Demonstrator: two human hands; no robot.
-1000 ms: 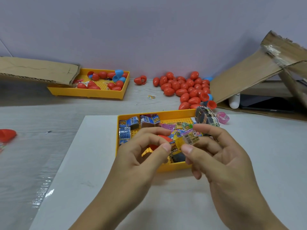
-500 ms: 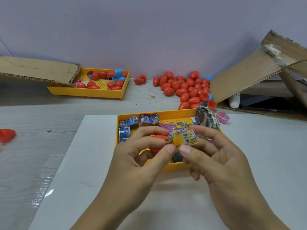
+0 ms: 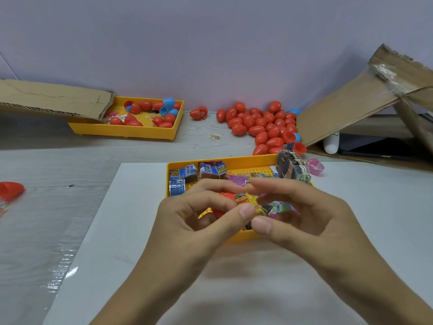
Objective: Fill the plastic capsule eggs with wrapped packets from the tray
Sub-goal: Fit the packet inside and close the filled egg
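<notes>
while both hands meet over the near tray (image 3: pixel 243 238), these lines hold:
step: stuffing a packet (image 3: pixel 246 200) into a red egg (image 3: pixel 225 198) (my reading)
left hand (image 3: pixel 199 221): grip curled round the egg, thumb tip pressing on the packet
right hand (image 3: pixel 302 219): grip pinching the packet's other end, thumb below, fingers above
packet: at the egg's mouth, just above the tray; how far in, cannot tell
next: likely needs pushing the packet fully inside, then closing the egg
supply: more packets (image 3: pixel 185 173) in the tray; red eggs (image 3: pixel 264 127) heaped on the desk (image 3: pixel 46 207) behind
</notes>
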